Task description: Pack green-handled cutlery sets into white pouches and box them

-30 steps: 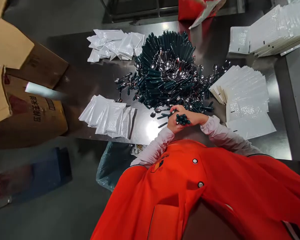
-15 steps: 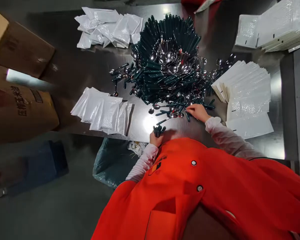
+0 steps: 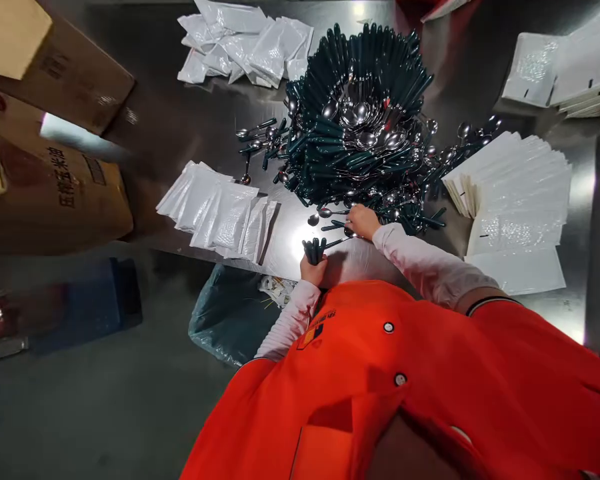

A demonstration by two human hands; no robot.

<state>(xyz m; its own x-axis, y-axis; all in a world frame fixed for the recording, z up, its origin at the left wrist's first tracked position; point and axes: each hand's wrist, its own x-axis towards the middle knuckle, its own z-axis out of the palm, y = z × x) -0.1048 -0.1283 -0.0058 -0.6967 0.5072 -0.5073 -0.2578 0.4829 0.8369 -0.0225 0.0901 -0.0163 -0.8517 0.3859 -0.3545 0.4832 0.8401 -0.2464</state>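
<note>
A big heap of dark green-handled metal spoons [image 3: 360,127] fills the middle of the steel table [image 3: 190,133]. My left hand [image 3: 314,269] is at the table's near edge, closed round a bundle of spoons [image 3: 314,250] with the handle ends sticking up. My right hand [image 3: 363,221] reaches onto the loose spoons at the near foot of the heap, fingers curled over them; whether it grips one I cannot make out.
Filled white pouches lie fanned at the near left [image 3: 217,217] and far left [image 3: 247,43]. Flat empty white pouches [image 3: 515,193] are stacked on the right, more at the far right [image 3: 570,67]. Cardboard boxes [image 3: 50,180] stand left. A dark bag [image 3: 230,313] hangs below the table edge.
My hands, together on the bundle a second ago, have parted. The left stays at the table edge with the bundle; the right has reached to the heap and then shifted left along the loose spoons.
</note>
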